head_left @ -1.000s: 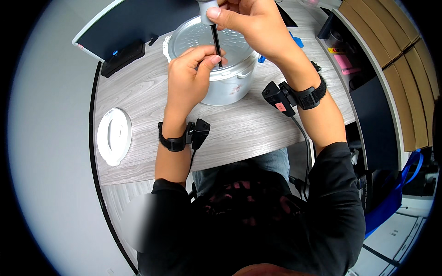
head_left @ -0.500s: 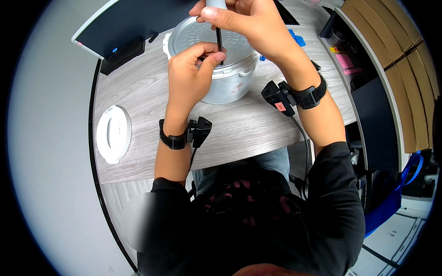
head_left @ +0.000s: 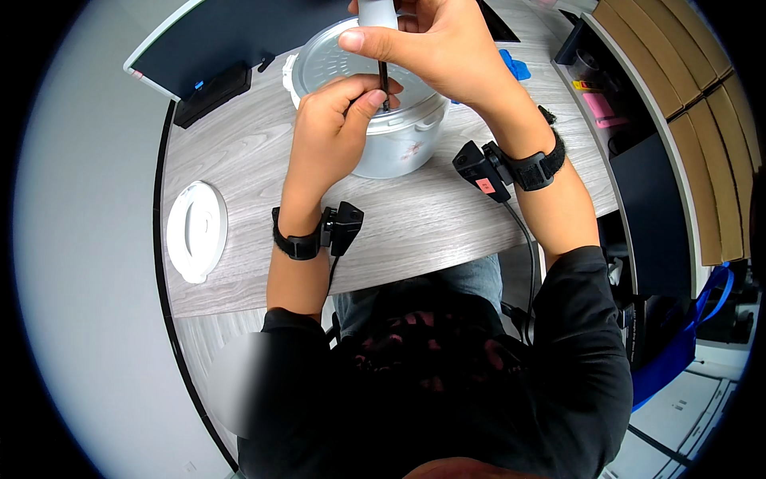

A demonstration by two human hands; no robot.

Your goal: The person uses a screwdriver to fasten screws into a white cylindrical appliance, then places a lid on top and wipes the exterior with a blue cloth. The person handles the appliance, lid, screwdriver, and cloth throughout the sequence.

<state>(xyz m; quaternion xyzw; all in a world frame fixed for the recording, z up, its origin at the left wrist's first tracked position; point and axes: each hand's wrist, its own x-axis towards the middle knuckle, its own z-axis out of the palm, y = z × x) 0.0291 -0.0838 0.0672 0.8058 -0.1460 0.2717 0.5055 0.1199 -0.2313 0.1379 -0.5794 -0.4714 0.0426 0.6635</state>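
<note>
My right hand [head_left: 447,56] is closed around the thick pale grey handle of a screwdriver [head_left: 377,14], its thumb pressed along the near side. The dark shaft points down at the near rim of a round, perforated translucent lid [head_left: 323,64]. My left hand [head_left: 329,124] pinches the low end of that shaft between thumb and fingers, right at the rim. Whether a screw sits under the tip is hidden by the fingers. Below the lid stands a translucent white tub [head_left: 395,160] with a small reddish-brown mark on its side.
A white oval part [head_left: 214,239] with a recessed middle lies at the table's left. Behind stand a monitor [head_left: 239,40] and a black box [head_left: 211,96]. Blue material [head_left: 516,66] lies right of the tub. A shelf unit [head_left: 662,160] and cardboard boxes [head_left: 710,160] border the right side.
My right hand and the screwdriver handle have come slightly lower and nearer. The left fingertips have shifted a little to the right along with the shaft. The tub stays in place.
</note>
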